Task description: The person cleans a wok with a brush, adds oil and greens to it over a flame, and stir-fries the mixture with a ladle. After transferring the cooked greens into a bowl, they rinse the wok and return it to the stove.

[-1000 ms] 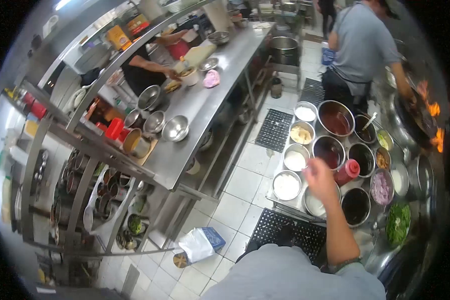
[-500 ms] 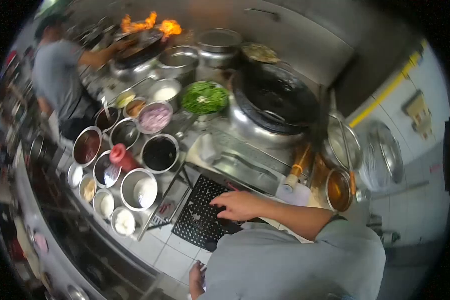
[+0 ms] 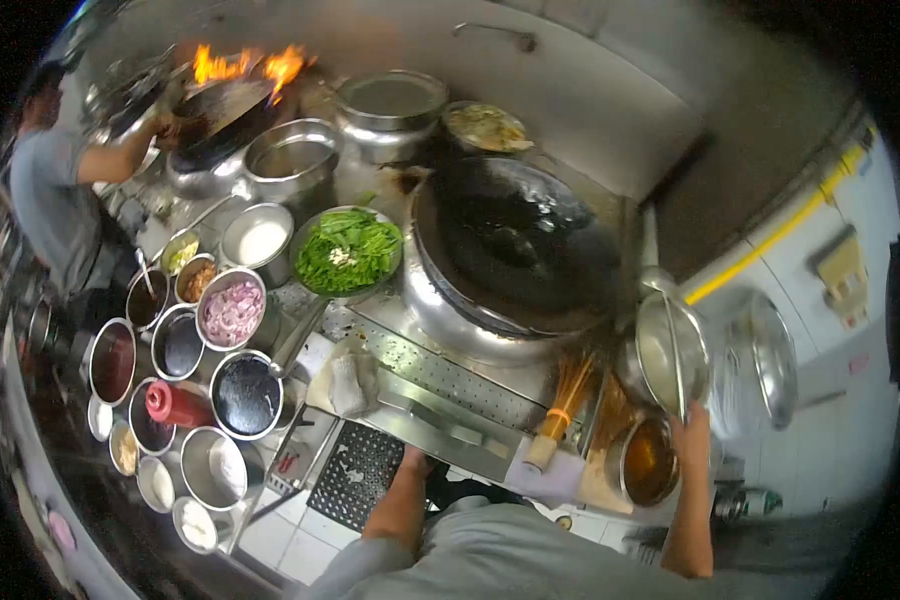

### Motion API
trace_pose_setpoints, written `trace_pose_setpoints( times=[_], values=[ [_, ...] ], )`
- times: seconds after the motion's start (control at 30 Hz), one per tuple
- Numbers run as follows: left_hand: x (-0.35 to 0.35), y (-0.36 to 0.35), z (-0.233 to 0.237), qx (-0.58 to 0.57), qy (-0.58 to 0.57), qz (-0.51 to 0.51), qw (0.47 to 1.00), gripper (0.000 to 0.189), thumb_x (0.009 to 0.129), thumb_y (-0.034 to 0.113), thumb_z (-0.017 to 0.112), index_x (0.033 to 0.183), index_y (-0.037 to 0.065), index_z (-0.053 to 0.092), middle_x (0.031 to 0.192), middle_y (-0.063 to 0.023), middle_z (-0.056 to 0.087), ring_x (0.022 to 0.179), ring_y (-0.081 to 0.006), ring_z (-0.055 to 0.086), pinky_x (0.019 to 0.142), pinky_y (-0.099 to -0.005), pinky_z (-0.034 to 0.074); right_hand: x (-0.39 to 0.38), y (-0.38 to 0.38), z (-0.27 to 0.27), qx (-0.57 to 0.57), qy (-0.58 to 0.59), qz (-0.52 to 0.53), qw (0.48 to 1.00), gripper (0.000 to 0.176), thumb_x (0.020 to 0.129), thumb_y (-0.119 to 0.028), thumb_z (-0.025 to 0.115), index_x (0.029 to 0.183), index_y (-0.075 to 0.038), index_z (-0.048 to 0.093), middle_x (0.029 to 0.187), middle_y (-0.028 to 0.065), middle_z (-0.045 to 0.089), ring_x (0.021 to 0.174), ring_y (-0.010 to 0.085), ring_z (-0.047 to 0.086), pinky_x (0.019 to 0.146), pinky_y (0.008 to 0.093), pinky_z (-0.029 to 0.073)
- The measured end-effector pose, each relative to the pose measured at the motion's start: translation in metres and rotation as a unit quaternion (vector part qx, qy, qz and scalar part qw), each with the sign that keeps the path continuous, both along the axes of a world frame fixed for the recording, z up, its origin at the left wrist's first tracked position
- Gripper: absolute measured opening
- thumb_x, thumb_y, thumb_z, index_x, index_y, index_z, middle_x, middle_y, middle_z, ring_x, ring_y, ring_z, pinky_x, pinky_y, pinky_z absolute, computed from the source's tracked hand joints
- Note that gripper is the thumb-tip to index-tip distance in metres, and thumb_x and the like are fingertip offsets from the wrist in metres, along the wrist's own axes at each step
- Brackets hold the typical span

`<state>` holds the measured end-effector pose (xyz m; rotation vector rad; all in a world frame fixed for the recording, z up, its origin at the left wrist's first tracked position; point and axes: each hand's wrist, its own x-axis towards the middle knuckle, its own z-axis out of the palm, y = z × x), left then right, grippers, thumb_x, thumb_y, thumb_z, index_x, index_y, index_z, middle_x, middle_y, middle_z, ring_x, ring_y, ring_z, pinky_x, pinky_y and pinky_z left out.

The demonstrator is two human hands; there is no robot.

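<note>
My right hand (image 3: pixel 690 432) is closed around the handle of a long ladle (image 3: pixel 673 340), which rests across a metal pot (image 3: pixel 642 350) at the right. Beside that hand is a pot of amber-brown liquid (image 3: pixel 648 465). My left hand (image 3: pixel 417 461) hangs low by the stove's front edge; its fingers are too small and foreshortened to make out. In front of me a large black wok (image 3: pixel 510 235) sits on the steel stove. A bamboo wok brush (image 3: pixel 558 425) lies between the wok and my right hand. A bowl of chopped greens (image 3: pixel 348 250) stands left of the wok.
Several metal containers stand at the left, with sliced onion (image 3: pixel 232 312), a dark liquid (image 3: pixel 247 395) and a red squeeze bottle (image 3: pixel 175 404). A folded white cloth (image 3: pixel 348 384) lies on the stove edge. A co-worker (image 3: pixel 55 200) handles a flaming wok (image 3: pixel 220 120). Below is a black perforated mat (image 3: pixel 355 480).
My right hand has moved from in front of my body to the ladle handle at the right. My left hand has come up near the stove edge. The view has shifted.
</note>
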<state>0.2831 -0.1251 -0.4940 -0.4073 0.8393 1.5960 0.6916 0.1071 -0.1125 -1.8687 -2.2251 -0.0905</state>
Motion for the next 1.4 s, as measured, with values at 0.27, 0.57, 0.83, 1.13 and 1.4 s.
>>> trace_pose_setpoints(
  times=[0.27, 0.57, 0.83, 1.13, 1.4],
  values=[
    [-0.047, -0.037, 0.093, -0.011, 0.431, -0.436, 0.790, 0.047, 0.104, 0.036, 0.047, 0.137, 0.003, 0.057, 0.132, -0.0181, 0.063, 0.117, -0.0354, 0.062, 0.099, -0.0464, 0.051, 0.001, 0.005, -0.006, -0.041, -0.015, -0.032, 0.999, 0.045, 0.084, -0.008, 0.065, 0.126, 0.004, 0.056, 0.126, 0.0292, 0.059, 0.116, 0.0429, 0.058, 0.100, 0.0464, 0.045],
    [-0.199, -0.074, 0.437, -0.228, 0.758, -0.129, 0.597, 0.036, 0.094, 0.024, 0.066, 0.120, 0.000, 0.066, 0.120, -0.0227, 0.067, 0.108, -0.0328, 0.067, 0.096, -0.0389, 0.051, -0.053, -0.022, 0.004, -0.133, 0.486, -0.056, 0.862, 0.031, 0.093, -0.004, 0.061, 0.123, 0.003, 0.056, 0.082, 0.0038, 0.062, 0.059, 0.0120, 0.053, 0.052, 0.0285, 0.044],
    [-0.314, -0.021, 0.314, -0.195, 0.548, -0.446, 0.680, 0.027, 0.093, 0.018, 0.067, 0.106, -0.006, 0.067, 0.093, -0.0192, 0.068, 0.081, -0.0276, 0.071, 0.069, -0.0389, 0.058, -0.193, -0.072, 0.051, -0.212, 0.494, 0.036, 0.842, 0.035, 0.095, -0.003, 0.063, 0.129, -0.001, 0.054, 0.082, -0.0011, 0.057, 0.058, 0.0053, 0.048, 0.048, 0.0212, 0.039],
    [-0.275, -0.051, 0.326, -0.169, 0.456, -0.227, 0.844, 0.032, 0.096, 0.023, 0.066, 0.116, -0.001, 0.063, 0.097, -0.0179, 0.071, 0.086, -0.0308, 0.071, 0.074, -0.0421, 0.057, -0.248, -0.090, 0.039, -0.185, 0.394, 0.080, 0.897, 0.043, 0.092, 0.000, 0.063, 0.134, -0.001, 0.055, 0.100, 0.0062, 0.064, 0.082, 0.0120, 0.057, 0.073, 0.0271, 0.048],
    [-0.478, -0.073, 0.349, -0.362, 0.802, -0.014, 0.475, 0.023, 0.087, 0.012, 0.060, 0.097, -0.003, 0.075, 0.099, -0.0269, 0.072, 0.094, -0.0418, 0.071, 0.085, -0.0488, 0.056, -0.248, -0.044, 0.020, -0.152, 0.188, 0.108, 0.964, 0.047, 0.089, 0.002, 0.063, 0.135, 0.002, 0.055, 0.113, 0.0169, 0.067, 0.096, 0.0216, 0.063, 0.088, 0.0342, 0.049]
  ],
)
